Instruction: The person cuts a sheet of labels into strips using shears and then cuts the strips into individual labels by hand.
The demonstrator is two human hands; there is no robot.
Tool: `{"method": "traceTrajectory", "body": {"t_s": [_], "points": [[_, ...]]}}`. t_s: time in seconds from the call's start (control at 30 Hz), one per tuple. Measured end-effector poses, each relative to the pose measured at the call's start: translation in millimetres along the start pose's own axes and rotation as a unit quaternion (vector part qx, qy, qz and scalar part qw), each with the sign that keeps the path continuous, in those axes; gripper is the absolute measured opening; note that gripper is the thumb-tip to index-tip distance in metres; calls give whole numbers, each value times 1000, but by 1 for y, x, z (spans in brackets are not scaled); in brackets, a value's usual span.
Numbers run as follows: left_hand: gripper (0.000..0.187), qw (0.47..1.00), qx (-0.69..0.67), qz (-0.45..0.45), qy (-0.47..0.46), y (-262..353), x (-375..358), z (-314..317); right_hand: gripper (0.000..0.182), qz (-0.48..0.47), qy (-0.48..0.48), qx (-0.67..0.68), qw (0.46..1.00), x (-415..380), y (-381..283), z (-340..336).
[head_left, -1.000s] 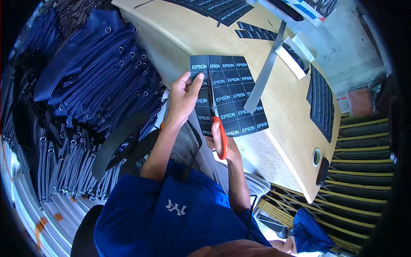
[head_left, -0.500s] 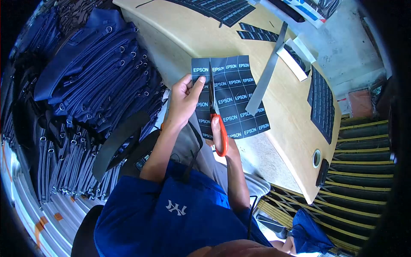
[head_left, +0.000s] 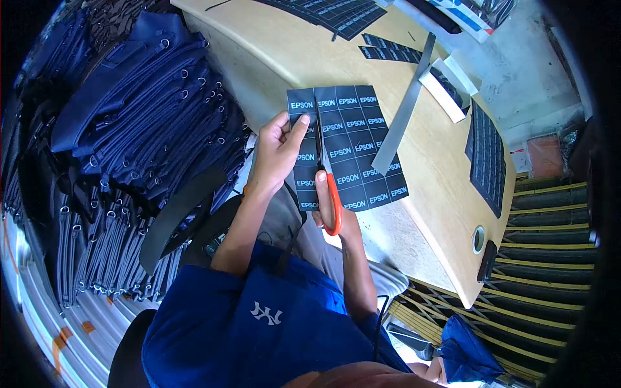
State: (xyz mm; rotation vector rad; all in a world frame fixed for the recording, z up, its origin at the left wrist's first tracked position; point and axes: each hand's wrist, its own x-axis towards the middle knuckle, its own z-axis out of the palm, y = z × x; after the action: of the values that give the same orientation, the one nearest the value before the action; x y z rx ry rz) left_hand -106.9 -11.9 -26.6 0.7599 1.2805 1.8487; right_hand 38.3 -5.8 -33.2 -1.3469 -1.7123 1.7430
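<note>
A dark sheet (head_left: 363, 158) printed with a grid of white EPSON labels is held up in front of me, over the table's near edge. My left hand (head_left: 279, 147) pinches its left column, thumb on top and fingers behind. My right hand (head_left: 346, 223) grips scissors (head_left: 335, 207) with orange handles, thumb near the pivot. Their blades point away from me, along the line between the first and second label columns. A slit runs there to the sheet's far edge. A long metal ruler (head_left: 404, 107) lies on the table, its near end overlapping the sheet's right side in view.
More printed sheets (head_left: 343, 16) and strips (head_left: 390, 50) lie on the wooden table (head_left: 446, 213). An open white box (head_left: 446, 90) and another label sheet (head_left: 486, 155) are at the right. Piled navy straps with metal rings (head_left: 155, 110) fill the left. Part of another person (head_left: 466, 352) shows at lower right.
The sheet's far edge has shifted slightly left and lies flatter. My right thumb has moved a little up and left on the scissors. My left hand keeps its grip.
</note>
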Motion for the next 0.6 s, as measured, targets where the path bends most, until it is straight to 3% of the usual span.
{"method": "traceTrajectory", "body": {"t_s": [0.27,0.37,0.43,0.47,0.6], "points": [[16,999,-7,17,47,0,12,7,45,6,0,-2,1000,-2,0,0],[19,998,12,26,51,-9,20,2,52,-52,-6,-42,998,-3,7,1],[20,997,16,48,59,-14,23,1,48,-98,-46,15,994,-2,12,0],[19,997,21,53,60,-17,23,0,39,-52,-59,47,996,-3,12,-2],[15,998,29,41,39,-9,15,-1,36,-109,-26,46,993,2,20,0]]}}
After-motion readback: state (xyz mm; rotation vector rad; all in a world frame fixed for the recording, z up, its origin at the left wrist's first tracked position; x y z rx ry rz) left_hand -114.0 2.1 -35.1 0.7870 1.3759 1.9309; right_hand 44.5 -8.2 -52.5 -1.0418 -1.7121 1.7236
